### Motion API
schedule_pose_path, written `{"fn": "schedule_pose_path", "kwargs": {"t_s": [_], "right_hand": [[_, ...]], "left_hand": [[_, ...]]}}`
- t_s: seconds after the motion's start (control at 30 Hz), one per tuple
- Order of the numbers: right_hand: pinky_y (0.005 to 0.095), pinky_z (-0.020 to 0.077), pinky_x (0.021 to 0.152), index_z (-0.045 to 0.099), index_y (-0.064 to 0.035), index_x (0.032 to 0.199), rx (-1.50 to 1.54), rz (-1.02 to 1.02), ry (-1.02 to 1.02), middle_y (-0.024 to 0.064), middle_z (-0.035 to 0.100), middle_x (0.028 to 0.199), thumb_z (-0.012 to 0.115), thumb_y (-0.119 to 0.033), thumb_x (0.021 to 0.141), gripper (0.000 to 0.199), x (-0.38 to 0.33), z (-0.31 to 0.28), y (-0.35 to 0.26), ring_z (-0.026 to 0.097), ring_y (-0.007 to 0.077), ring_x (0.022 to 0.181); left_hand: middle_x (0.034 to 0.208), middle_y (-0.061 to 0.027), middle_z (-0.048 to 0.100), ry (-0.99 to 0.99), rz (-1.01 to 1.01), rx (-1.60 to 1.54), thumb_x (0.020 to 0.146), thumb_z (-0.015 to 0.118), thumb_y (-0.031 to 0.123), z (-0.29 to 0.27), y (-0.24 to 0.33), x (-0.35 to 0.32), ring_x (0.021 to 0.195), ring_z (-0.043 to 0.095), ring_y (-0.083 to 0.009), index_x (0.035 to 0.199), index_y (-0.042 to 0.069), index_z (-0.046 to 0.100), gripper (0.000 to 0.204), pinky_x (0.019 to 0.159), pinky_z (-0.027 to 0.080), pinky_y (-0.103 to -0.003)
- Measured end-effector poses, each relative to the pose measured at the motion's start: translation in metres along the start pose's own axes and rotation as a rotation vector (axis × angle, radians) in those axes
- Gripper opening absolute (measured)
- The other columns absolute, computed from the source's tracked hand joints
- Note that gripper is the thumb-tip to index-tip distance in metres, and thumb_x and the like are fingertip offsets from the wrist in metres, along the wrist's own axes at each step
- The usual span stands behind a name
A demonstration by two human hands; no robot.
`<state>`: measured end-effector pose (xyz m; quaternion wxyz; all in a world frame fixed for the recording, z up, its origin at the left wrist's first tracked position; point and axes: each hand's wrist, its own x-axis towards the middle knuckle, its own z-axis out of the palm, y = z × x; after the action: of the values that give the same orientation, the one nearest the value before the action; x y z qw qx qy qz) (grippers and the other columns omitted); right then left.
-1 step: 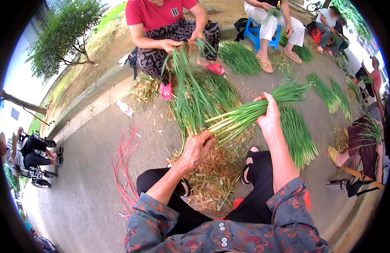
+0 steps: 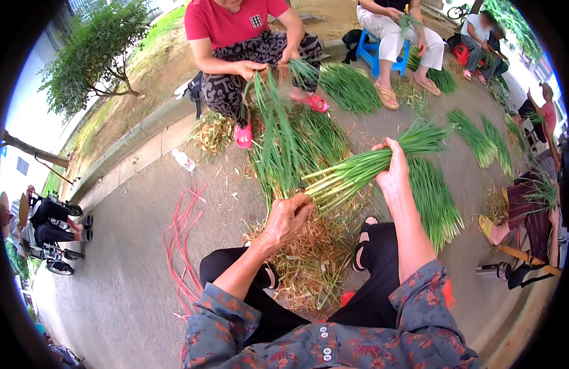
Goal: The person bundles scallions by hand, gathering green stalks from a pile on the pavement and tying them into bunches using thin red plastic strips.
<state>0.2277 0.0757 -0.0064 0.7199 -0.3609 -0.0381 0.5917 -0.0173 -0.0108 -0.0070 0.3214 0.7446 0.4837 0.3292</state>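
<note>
A bunch of green chives (image 2: 358,171) with pale stem ends lies slantwise in my right hand (image 2: 392,169), which is wrapped round its middle. The leaf tips point to the far right and the pale ends to the near left. At those ends my left hand (image 2: 286,218) is closed in a pinch on the lowest stems; its fingertips are partly hidden. Below the bunch, between my feet, is a heap of dry straw-coloured trimmings (image 2: 312,258). A big pile of loose chives (image 2: 318,141) spreads just beyond it.
Sorted chives (image 2: 435,203) lie right of my right arm, with more chives (image 2: 473,136) farther off. Red strips (image 2: 183,240) and a bottle (image 2: 183,159) are on the left. Opposite, a person in a red shirt (image 2: 232,27) handles chives. A metal flask (image 2: 493,269) lies at right.
</note>
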Motion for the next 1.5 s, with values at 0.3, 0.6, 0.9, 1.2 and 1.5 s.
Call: {"fn": "schedule_pose_path", "kwargs": {"t_s": [0.3,0.6,0.9,1.2,1.5], "right_hand": [[0.035,0.0481,0.06,0.05,-0.007,0.077,0.077,-0.077,0.096,0.0058,0.051,0.065,0.061,-0.013,0.075,0.013,0.001,-0.002,-0.02,0.054,0.0201,0.061],[0.0349,0.048,0.061,0.05,-0.0067,0.077,-0.001,-0.032,0.007,0.0059,0.053,0.066,0.061,-0.014,0.075,0.013,0.003,-0.002,-0.008,0.054,0.0202,0.062],[0.0346,0.0476,0.063,0.049,-0.006,0.078,0.029,-0.019,-0.091,0.0075,0.054,0.068,0.062,-0.015,0.076,0.015,-0.008,0.007,-0.008,0.055,0.0205,0.062],[0.0361,0.0484,0.062,0.049,-0.0065,0.077,0.067,0.023,-0.223,0.0089,0.056,0.066,0.062,-0.013,0.075,0.015,-0.006,0.014,-0.014,0.057,0.0223,0.064],[0.0351,0.0486,0.064,0.05,-0.0052,0.075,0.069,0.025,-0.265,0.0091,0.056,0.066,0.062,-0.013,0.076,0.014,-0.011,0.015,-0.012,0.056,0.0207,0.065]], "left_hand": [[0.068,-0.014,0.057,-0.641,0.07,0.391,0.077,0.055,0.02,0.057,-0.035,-0.043,0.069,0.058,-0.0281,0.073,0.003,0.06,0.018,0.066,0.046,-0.037],[0.075,-0.0097,0.059,-0.692,0.421,0.651,0.07,0.053,0.014,0.069,-0.009,-0.053,0.095,0.051,-0.0247,0.084,0.004,0.062,0.019,0.087,0.033,-0.037],[0.076,-0.0159,0.058,-0.738,0.401,0.649,0.067,0.053,0.007,0.068,-0.004,-0.048,0.101,0.05,-0.0299,0.118,0.005,0.047,0.052,0.095,0.029,-0.042],[0.11,-0.0143,0.05,-0.603,0.411,0.642,0.07,0.051,0.005,0.067,0.001,-0.047,0.112,0.041,-0.0293,0.117,0.005,0.047,0.047,0.097,0.027,-0.045],[0.105,-0.0129,0.055,-0.317,0.536,0.544,0.067,0.056,0.003,0.052,0.017,-0.041,0.097,0.052,-0.0273,0.119,0.004,0.042,0.054,0.094,0.033,-0.039]]}}
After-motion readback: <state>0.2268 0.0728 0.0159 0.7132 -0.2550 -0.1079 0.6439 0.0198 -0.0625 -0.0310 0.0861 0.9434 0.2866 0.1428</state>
